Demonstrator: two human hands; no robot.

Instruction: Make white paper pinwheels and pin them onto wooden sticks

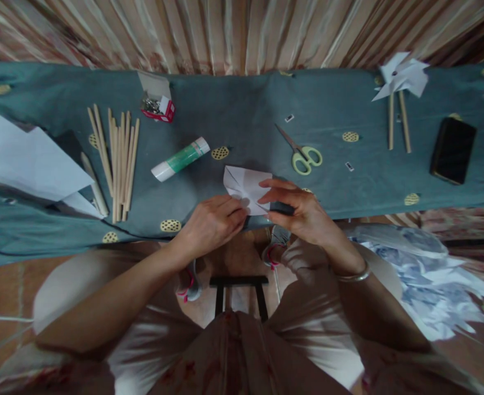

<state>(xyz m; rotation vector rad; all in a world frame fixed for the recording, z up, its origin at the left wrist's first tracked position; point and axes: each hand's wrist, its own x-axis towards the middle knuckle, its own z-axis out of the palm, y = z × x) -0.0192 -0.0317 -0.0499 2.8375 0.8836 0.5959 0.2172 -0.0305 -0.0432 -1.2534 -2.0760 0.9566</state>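
A small white sheet of paper point(255, 181) with cuts running in from its corners lies at the table's front edge. My left hand point(219, 222) is closed at its lower left, thumb and fingers pinching a part of the paper near the middle. At the right side, my right hand point(299, 208) has its fingertips on the paper and its thumb by the lower right corner, the fingers bent around that edge. Beyond the paper lie scissors point(304, 156) with pale green handles and a green-and-white glue stick point(181, 159).
Several wooden sticks point(120, 159) and white paper sheets point(23, 159) lie at left, near a red box point(157, 101) of small metal pieces. Paper pinwheels point(404, 77) on sticks and a black phone point(453, 150) lie at right. A bag of paper scraps point(426, 280) is below.
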